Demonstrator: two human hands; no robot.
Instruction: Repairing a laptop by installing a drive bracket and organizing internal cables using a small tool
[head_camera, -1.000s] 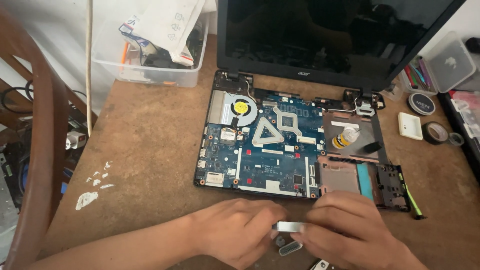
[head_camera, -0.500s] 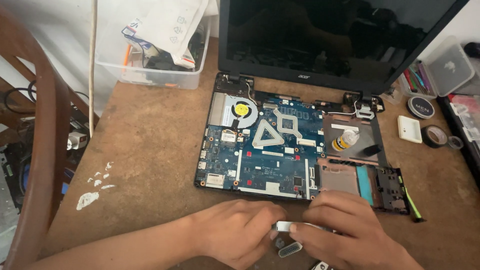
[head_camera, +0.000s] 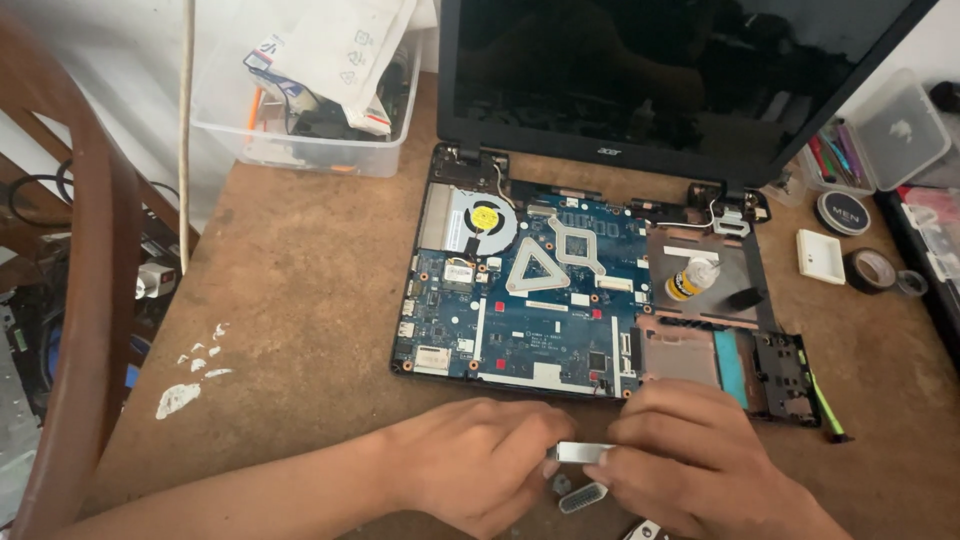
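My left hand (head_camera: 480, 465) lies knuckles up at the near edge of the table (head_camera: 290, 300), forearm coming in from the lower left, fingers curled inward and pinching one end of a small silver metal bracket (head_camera: 583, 452). My right hand (head_camera: 690, 455) faces it from the other side, fingers bunched together and gripping the bracket's other end, so the piece spans the gap between my two hands, just above the tabletop. Right below it on the wood lie a small grey connector piece (head_camera: 583, 497) and a tinier dark bit (head_camera: 562, 484).

Just beyond my knuckles sits the opened laptop base (head_camera: 780, 380), its blue motherboard (head_camera: 530, 320) exposed, with the round cooling fan (head_camera: 482, 222) at the far left corner. A small yellow-labelled bottle (head_camera: 690, 280) rests in the empty bay on the right. Behind that the dark screen (head_camera: 660, 80) stands upright, and a clear plastic bin (head_camera: 300, 110) sits far left.
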